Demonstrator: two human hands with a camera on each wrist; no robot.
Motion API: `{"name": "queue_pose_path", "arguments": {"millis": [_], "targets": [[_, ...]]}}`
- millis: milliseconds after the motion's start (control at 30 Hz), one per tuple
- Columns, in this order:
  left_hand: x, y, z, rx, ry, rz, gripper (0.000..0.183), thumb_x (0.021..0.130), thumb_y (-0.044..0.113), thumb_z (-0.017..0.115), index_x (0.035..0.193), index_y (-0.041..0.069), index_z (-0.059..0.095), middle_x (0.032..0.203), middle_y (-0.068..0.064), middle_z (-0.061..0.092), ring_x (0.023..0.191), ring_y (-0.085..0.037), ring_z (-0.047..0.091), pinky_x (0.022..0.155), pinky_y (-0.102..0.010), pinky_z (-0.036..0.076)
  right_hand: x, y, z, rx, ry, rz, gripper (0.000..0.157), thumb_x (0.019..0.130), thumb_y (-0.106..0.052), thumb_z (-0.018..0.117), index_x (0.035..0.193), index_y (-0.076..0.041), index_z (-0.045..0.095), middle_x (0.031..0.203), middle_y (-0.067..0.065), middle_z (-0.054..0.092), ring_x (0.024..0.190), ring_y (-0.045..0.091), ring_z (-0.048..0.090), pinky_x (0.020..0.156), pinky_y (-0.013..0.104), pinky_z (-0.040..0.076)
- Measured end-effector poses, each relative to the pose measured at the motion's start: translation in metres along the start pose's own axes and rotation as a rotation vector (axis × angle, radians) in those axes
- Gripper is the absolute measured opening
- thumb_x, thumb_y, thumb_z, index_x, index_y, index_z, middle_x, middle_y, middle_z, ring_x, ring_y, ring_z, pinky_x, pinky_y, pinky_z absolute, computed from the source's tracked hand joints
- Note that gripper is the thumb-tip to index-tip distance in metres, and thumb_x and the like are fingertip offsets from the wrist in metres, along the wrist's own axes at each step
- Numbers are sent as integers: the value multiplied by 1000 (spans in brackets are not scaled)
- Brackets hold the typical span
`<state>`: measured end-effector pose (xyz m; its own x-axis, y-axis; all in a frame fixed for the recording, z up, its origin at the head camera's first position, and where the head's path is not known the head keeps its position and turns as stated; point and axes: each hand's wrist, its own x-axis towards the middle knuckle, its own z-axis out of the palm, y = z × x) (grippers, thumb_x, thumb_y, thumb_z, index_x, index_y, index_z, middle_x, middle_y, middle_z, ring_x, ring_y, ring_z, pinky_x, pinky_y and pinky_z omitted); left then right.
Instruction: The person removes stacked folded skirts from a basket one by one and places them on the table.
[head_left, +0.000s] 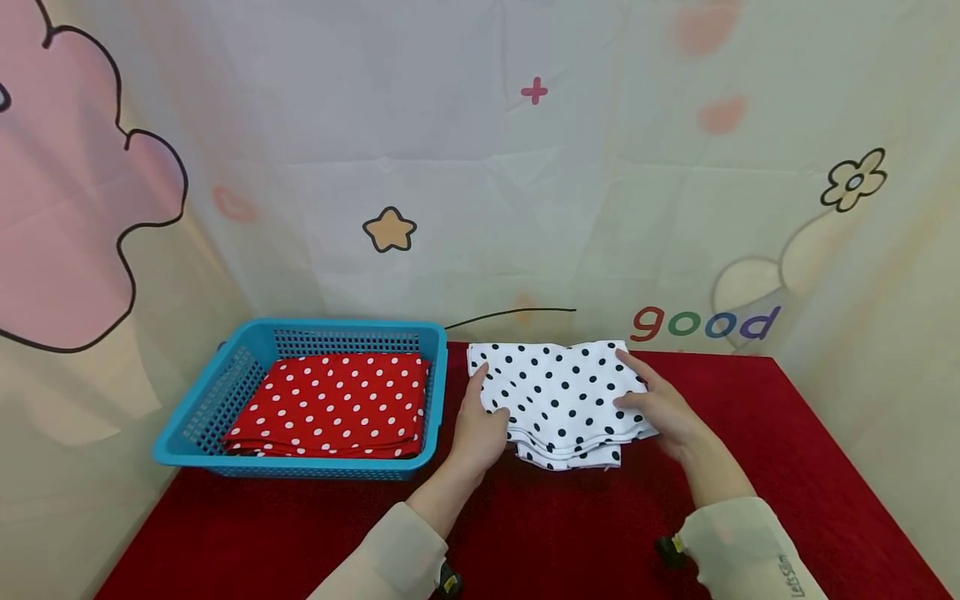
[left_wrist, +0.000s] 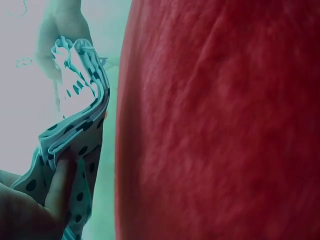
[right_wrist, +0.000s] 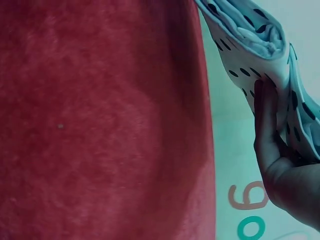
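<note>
A folded white cloth with black dots [head_left: 558, 392] hangs between my two hands in the head view, its folded layers showing along the near edge. My left hand [head_left: 480, 429] grips its left side, with the thumb on top. At the right side, my right hand [head_left: 667, 408] holds it between thumb and fingers. Seen from the left wrist, the dotted cloth [left_wrist: 80, 120] bends in stacked layers, raised off the red surface. In the right wrist view, fingers [right_wrist: 266, 110] support the cloth [right_wrist: 250, 55] from underneath.
A blue plastic basket [head_left: 300, 472] stands to the left on the red tabletop [head_left: 570, 533]. Inside it lies a folded red cloth with white dots [head_left: 337, 400]. A printed curtain [head_left: 465, 167] hangs behind the table and along both sides.
</note>
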<state>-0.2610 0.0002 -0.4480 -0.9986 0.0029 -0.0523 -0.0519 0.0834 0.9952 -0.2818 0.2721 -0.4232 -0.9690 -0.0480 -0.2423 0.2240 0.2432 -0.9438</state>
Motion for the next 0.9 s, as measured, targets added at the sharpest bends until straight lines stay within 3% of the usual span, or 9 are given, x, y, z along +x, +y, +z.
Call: {"name": "queue_pose_path", "arguments": {"millis": [200,433,667,900], "targets": [[2,-13,6,-55,37,-16,77,95,-1,58,163,17,29,152,-15,46,129,-31,55,92,-37,62,7,14,1,1,4,21,82,100,-7,58,167,-34,18,166,21,24,123,30,56,85,25,61],[8,-26,7,-141,35,-71,73,96,-2,55,162,18,31,135,-18,56,100,-25,69,73,-37,65,13,24,2,19,26,53,80,101,-6,56,166,-34,19,166,22,25,117,25,60,84,24,60],[17,-36,6,-168,32,-103,74,96,-6,51,162,19,32,137,-19,56,100,-25,70,73,-40,65,21,33,4,7,40,66,79,101,-2,53,167,-32,19,167,23,22,123,30,56,83,22,59],[23,-39,2,-170,11,-132,74,94,-9,51,161,16,35,131,-20,59,94,-24,71,70,-40,65,27,40,4,-37,61,96,83,98,3,52,167,-29,18,170,24,16,137,37,42,86,23,54]]}}
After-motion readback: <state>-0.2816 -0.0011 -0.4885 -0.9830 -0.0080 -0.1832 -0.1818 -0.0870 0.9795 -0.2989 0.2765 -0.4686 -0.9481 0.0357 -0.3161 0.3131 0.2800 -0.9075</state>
